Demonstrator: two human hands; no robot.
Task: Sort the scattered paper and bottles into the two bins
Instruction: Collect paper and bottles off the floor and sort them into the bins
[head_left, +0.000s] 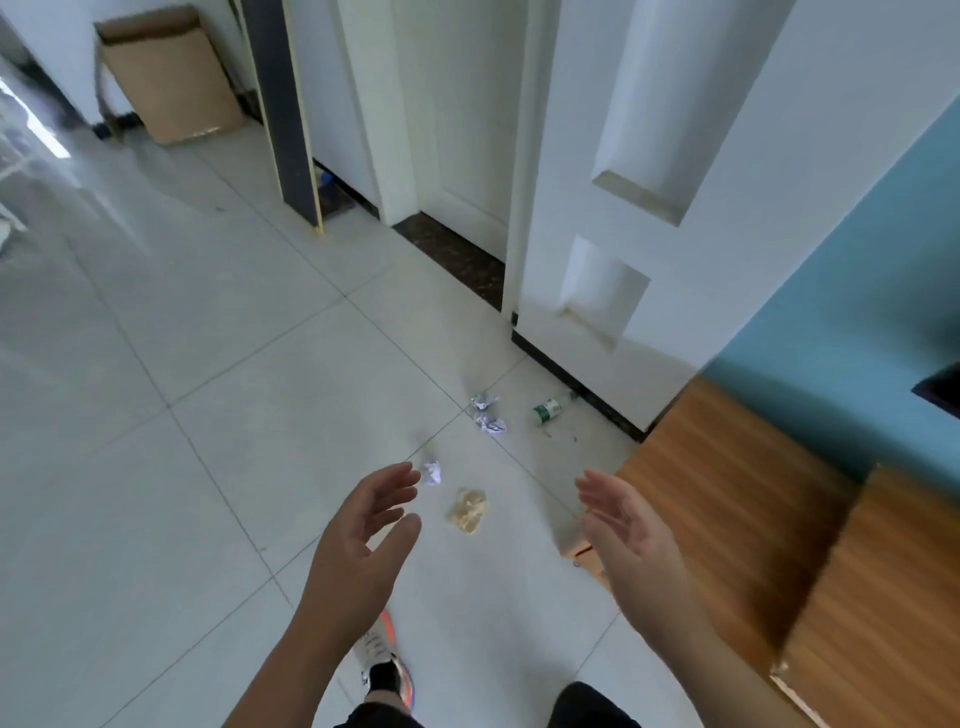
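Scattered on the pale tiled floor ahead are a crumpled tan paper ball (468, 510), a small white paper ball (431, 473), and two more white crumpled papers (484, 401) (491, 424) farther off. A plastic bottle with a green label (549, 410) lies on its side near the dark skirting. My left hand (363, 530) hovers open just left of the tan ball, fingers spread. My right hand (626, 519) is open, palm turned inward, to the right of the tan ball. Both hold nothing. No bin is visible.
A wooden cabinet (779, 519) stands at the right against a blue wall. A white door (649, 208) hangs open ahead. A cardboard box (171, 78) leans at the far left corner beside a dark board (283, 104). My shoe (382, 660) is below my hands.
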